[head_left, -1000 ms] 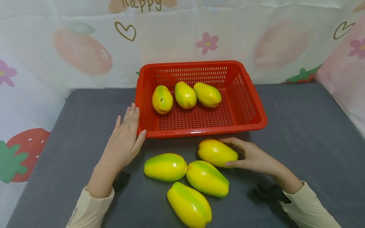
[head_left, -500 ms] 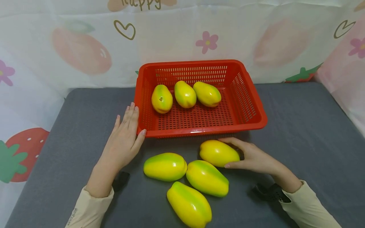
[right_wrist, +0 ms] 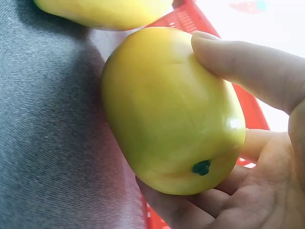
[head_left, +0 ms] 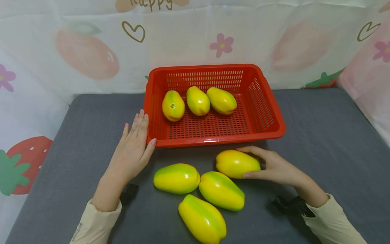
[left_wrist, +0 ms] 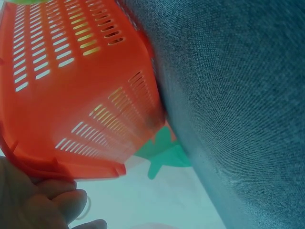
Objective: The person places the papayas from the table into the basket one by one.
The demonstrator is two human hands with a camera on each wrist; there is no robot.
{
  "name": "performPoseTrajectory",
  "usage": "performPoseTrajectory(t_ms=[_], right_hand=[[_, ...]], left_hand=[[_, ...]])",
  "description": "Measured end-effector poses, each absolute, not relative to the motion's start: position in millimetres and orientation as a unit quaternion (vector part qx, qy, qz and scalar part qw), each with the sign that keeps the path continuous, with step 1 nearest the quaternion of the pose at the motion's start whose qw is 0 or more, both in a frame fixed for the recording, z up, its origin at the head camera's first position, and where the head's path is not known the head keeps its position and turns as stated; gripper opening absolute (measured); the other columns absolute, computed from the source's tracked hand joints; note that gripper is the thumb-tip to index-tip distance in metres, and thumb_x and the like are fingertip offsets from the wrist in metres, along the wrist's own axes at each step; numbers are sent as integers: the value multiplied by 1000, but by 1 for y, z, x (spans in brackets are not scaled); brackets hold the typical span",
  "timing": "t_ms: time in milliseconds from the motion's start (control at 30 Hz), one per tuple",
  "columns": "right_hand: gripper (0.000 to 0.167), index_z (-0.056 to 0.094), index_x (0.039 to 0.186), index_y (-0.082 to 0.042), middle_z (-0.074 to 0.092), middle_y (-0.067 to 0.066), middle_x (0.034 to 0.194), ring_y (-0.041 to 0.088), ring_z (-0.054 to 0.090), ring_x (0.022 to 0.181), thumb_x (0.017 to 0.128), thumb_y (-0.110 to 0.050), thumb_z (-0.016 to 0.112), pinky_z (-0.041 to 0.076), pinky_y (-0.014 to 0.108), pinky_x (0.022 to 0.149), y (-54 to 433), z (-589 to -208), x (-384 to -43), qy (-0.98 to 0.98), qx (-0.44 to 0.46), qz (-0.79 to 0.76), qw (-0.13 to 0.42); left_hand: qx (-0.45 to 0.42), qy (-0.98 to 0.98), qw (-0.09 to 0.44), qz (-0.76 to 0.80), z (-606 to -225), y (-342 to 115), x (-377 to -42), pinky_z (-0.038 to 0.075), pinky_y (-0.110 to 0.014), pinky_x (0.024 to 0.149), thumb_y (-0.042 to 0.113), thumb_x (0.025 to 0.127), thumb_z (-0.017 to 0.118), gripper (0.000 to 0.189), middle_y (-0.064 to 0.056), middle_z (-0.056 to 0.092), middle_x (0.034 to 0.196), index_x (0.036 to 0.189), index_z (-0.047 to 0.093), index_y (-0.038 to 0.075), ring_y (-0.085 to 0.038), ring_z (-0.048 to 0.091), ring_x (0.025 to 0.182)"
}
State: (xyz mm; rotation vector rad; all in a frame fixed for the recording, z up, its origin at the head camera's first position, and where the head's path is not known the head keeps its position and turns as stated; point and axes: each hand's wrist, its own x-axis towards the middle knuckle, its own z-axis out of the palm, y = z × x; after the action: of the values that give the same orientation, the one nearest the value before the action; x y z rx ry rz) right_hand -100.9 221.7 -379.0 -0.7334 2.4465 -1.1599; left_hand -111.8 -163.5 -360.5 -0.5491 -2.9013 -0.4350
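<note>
My right hand (head_left: 275, 166) grips the end of a yellow papaya (head_left: 237, 164) just in front of the red plastic basket (head_left: 213, 139). In the right wrist view the thumb lies along one side of this papaya (right_wrist: 171, 109) and the fingers curl round the other, with a dark stem stub facing the camera. My left hand (head_left: 131, 149) touches the basket's left rim with straight fingers. From the left wrist view, the fingertips (left_wrist: 71, 202) meet the rim of the slotted basket (left_wrist: 71, 109) from outside.
Inside the basket sit three papayas (head_left: 198, 101), toward its left and middle. Three more, green-yellow, lie on the grey cloth before it: one at left (head_left: 176, 179), one at centre (head_left: 221, 190), one nearest (head_left: 202, 219). Behind stands a printed curtain (head_left: 182, 40).
The right hand and the papaya in it have shifted slightly to the right. The left hand, the basket and the other papayas stay in place.
</note>
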Motion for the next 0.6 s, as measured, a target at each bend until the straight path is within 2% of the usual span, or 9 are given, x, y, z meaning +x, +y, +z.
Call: performPoseTrajectory(t_ms=[600], right_hand=[[59, 48, 135, -17, 57, -4, 121, 15, 54, 96, 82, -23, 75, 47, 29, 81, 228, -364, -96, 849, -274, -425, 150]], left_hand=[[-182, -970, 73, -142, -359, -163, -111, 6, -52, 113, 30, 100, 40, 68, -17, 5, 157, 150, 7, -2, -30, 8, 143]])
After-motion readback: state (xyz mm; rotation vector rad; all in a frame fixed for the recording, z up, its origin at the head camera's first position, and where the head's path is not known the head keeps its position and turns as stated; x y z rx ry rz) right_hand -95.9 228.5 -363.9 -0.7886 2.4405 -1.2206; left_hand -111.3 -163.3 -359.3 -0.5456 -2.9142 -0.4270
